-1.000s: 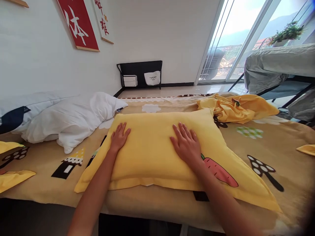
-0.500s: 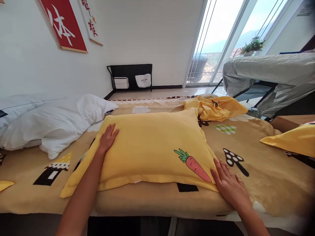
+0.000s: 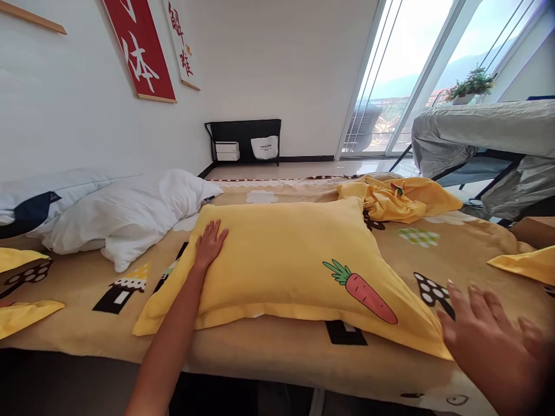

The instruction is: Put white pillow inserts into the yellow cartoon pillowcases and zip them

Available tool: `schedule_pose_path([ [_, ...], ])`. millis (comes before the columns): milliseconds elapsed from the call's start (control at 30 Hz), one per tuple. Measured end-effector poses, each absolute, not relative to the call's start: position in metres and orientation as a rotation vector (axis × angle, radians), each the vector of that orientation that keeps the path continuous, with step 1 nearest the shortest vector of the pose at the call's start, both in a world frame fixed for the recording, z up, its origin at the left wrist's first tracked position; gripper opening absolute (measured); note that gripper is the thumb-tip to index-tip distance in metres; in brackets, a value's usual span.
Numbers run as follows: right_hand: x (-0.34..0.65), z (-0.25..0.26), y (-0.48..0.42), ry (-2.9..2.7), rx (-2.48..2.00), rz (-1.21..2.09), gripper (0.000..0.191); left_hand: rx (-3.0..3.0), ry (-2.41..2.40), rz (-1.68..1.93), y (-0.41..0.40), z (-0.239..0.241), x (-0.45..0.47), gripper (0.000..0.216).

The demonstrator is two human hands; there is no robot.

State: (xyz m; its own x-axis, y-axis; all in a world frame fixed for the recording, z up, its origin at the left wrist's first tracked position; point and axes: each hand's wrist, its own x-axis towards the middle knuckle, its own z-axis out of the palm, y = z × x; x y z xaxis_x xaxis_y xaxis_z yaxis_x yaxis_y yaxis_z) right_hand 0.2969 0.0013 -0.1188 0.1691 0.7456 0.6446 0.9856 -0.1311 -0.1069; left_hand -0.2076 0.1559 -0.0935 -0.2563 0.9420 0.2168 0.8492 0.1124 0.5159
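I judge a careless sweep by my spread right hand (image 3: 489, 335) could crumple the yellow pillow (image 3: 277, 260), left hand (image 3: 210, 245) lying flat, fingers apart, on it.

Bright daylight comes through the washed-out window (image 3: 407, 63) beyond the far right corner of the bed (image 3: 277, 355), deep shadow lies beneath its near edge, and the right hand (image 3: 489, 338) looks soft and blurred.
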Motion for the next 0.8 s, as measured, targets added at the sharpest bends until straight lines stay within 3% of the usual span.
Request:
schedule_pose_path([
  [100,0.202,-0.054,0.037,-1.802,-1.579,-0.655,0.062,1.815,2.244,0.834,0.158,-0.092,-0.206,0.06],
  [200,0.125,-0.034,0.091,-2.011,-1.382,-0.504,0.056,1.819,2.26,0.802,0.154,-0.086,-0.203,0.059],
  [333,0.098,-0.075,0.15,-2.127,-1.574,-0.213,0.056,2.104,2.15,0.761,0.116,-0.087,-0.207,0.058],
  [433,0.11,-0.105,0.163,-2.112,-1.586,-0.206,0.056,2.423,2.042,0.696,0.068,-0.113,-0.23,0.057],
  [600,0.115,-0.104,0.155,-2.076,-1.495,-0.266,0.055,2.199,2.342,0.642,-0.002,-0.166,-0.283,0.063],
  [800,0.148,-0.108,0.134,-2.061,-1.347,-0.348,0.053,2.006,2.53,0.376,-0.036,-0.177,-0.294,0.063],
])
